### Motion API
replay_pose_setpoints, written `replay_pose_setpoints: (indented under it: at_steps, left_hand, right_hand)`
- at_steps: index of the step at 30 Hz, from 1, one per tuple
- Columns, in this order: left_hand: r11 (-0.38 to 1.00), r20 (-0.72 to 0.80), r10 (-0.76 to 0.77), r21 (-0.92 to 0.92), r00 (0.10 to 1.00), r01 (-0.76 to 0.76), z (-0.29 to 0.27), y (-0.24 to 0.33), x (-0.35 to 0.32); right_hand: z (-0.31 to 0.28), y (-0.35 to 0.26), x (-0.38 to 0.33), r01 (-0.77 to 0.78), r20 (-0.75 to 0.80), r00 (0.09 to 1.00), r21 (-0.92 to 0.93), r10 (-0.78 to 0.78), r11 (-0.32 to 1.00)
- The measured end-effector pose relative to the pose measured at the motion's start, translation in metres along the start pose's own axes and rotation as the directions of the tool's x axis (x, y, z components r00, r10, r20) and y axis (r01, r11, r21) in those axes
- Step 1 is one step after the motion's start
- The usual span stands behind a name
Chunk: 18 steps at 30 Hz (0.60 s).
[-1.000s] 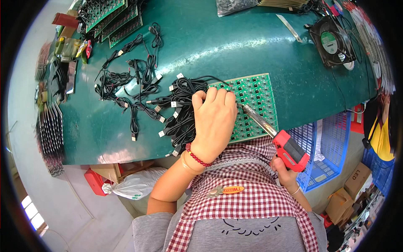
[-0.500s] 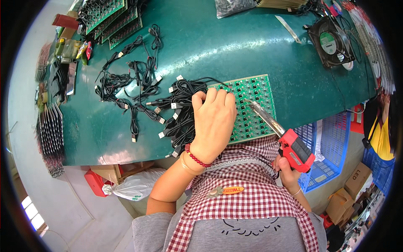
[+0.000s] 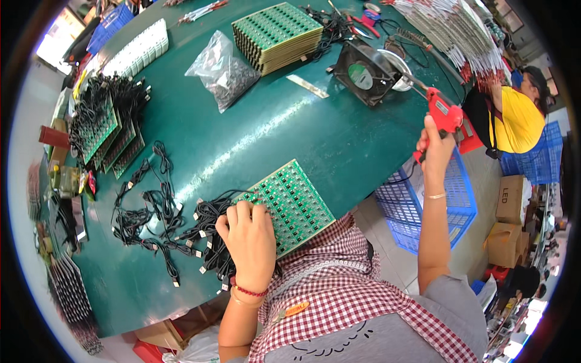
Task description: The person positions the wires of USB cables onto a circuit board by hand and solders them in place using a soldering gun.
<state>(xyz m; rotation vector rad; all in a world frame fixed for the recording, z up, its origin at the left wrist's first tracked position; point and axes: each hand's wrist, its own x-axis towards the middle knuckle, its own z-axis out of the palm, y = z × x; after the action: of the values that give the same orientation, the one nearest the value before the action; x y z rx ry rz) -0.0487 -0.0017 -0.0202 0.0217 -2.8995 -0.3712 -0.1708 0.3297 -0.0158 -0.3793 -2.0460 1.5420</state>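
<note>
The green circuit board panel (image 3: 296,202) lies tilted at the table's near edge, with rows of small parts on it. My left hand (image 3: 249,239) rests at its left edge, fingers curled down round a black USB cable; the fingertips are partly hidden. Beside and under that hand sits a bundle of black USB cables (image 3: 212,218) with silver plugs. My right hand (image 3: 437,148) is raised to the right, closed round the handle of a red soldering gun (image 3: 443,111). The gun's tip reaches toward a round metal dish (image 3: 396,68) behind the black fan (image 3: 366,72).
More loose cables (image 3: 160,202) lie left. Finished-looking boards with cables (image 3: 106,133) are stacked at the far left. A stack of bare boards (image 3: 278,33), a bag of small dark parts (image 3: 224,69) and a flat metal strip (image 3: 307,86) lie farther back. A person in yellow (image 3: 520,121) is at right.
My right hand has swung the soldering gun up and away from the board to the dish by the fan. My left hand stays at the board's left edge. The view has turned right.
</note>
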Motion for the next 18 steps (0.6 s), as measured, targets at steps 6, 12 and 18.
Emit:
replay_pose_setpoints:
  at_steps: [6, 12, 18]
  left_hand:
    - [0.983, -0.209, -0.168, 0.039, 0.963, 0.18, -0.042, -0.074, 0.022]
    - [0.927, 0.064, -0.35, 0.171, 0.935, 0.335, -0.036, -0.171, 0.0]
    - [0.92, -0.117, -0.386, -0.121, 0.915, 0.372, -0.034, -0.176, 0.011]
  right_hand:
    - [-0.004, -0.002, -0.002, 0.01, -0.088, 0.996, 0.194, 0.007, 0.981]
    - [-0.004, -0.02, -0.053, -0.024, -0.04, 0.998, 0.396, 0.044, 0.918]
    - [-0.007, -0.039, -0.088, -0.123, 0.056, 0.992, 0.468, 0.109, 0.875]
